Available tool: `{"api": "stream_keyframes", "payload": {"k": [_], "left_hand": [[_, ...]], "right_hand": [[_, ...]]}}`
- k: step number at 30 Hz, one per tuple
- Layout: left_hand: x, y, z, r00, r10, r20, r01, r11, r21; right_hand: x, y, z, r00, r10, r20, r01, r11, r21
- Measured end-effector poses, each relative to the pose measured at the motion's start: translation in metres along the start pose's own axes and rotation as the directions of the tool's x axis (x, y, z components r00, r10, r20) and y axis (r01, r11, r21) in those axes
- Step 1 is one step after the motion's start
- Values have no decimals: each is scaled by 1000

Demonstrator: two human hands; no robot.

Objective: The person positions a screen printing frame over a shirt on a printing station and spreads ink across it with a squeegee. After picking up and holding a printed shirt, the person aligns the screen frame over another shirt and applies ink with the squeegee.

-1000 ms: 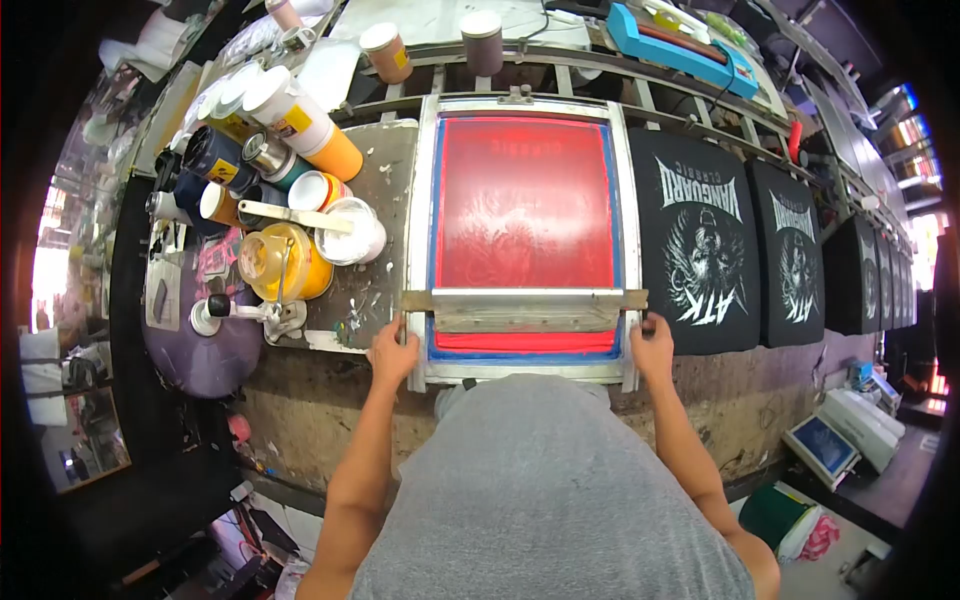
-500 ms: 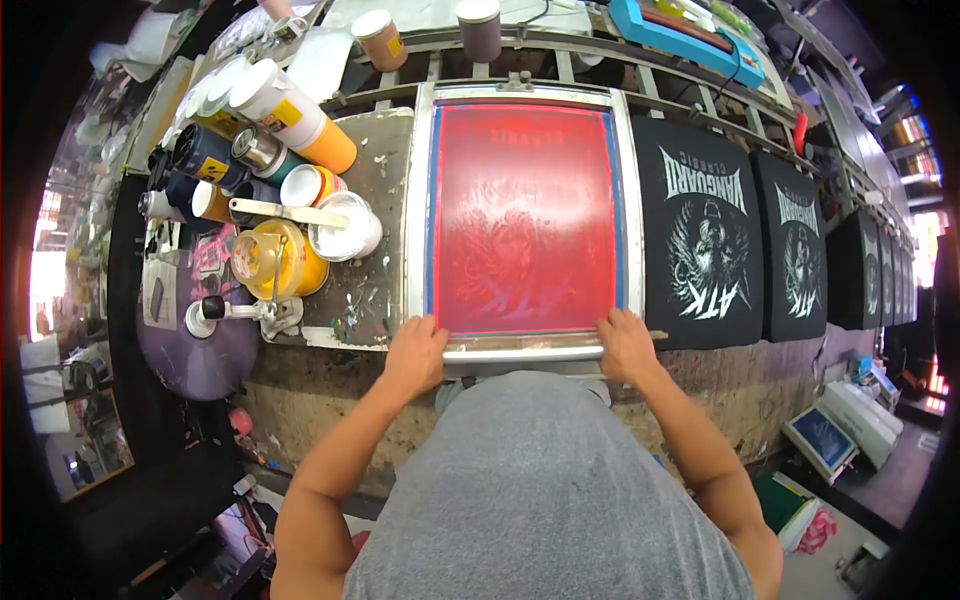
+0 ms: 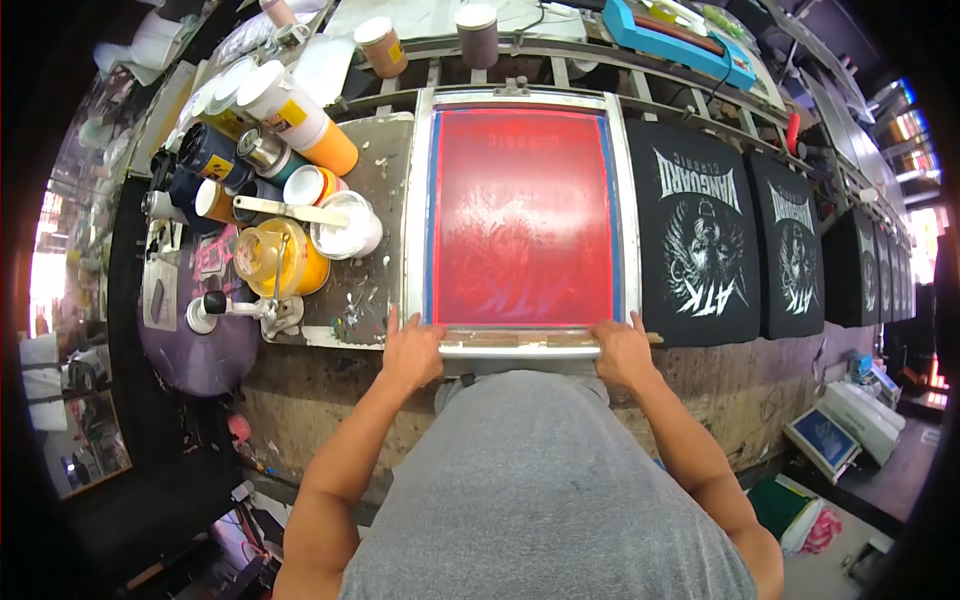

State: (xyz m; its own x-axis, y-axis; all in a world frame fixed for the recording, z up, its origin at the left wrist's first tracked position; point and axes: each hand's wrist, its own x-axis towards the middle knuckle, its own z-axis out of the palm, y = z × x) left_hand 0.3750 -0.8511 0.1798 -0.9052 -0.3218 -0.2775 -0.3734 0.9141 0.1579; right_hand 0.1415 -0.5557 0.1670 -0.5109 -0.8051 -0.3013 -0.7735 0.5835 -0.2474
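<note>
A screen printing frame [image 3: 627,220] with a metal border and a red mesh lies flat in front of me. Its mesh carries a faint emblem and lettering, edged with blue tape. My left hand [image 3: 412,352] holds the near left corner, a couple of its fingers pointing up beside the border. At the near right corner my right hand [image 3: 622,352] grips the frame the same way, one finger raised along the outer side. The undersides of both grips are hidden. Right of the frame lies a black printed shirt [image 3: 705,255] with white lettering.
On the left stand an open white ink tub [image 3: 350,240] with a spatula [image 3: 288,210] across it, a yellow ink tub [image 3: 300,270] and several bottles. More black printed shirts [image 3: 797,250] line the right. A metal rail [image 3: 560,70] runs behind, with a blue tray [image 3: 680,45] beyond.
Some fingers of both hands have lifted and straightened at the frame's corners. The frame stays in nearly the same place; the view has shifted slightly.
</note>
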Motion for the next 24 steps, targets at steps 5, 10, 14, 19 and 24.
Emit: {"api": "stream_keyframes", "payload": {"k": [5,10,14,19,24], "left_hand": [[-6,3,8,1000,-19,-9,19,1000,-24],[-5,4,-1,993,-44,111,49,998,-48],[43,-14,-32,974,-3,226,-7,999,44],[191,-57,-72,998,-53,46,46,989,143],[322,-86,-120,991,-129,-38,133,979,154]], "right_hand": [[-3,1,6,1000,4,-28,-3,1000,19],[-3,-3,-11,995,36,89,-33,999,-26],[41,7,-47,970,-10,245,33,995,-92],[187,46,-92,995,62,75,-47,981,-190],[319,78,-139,995,31,-92,-49,979,-198]]}}
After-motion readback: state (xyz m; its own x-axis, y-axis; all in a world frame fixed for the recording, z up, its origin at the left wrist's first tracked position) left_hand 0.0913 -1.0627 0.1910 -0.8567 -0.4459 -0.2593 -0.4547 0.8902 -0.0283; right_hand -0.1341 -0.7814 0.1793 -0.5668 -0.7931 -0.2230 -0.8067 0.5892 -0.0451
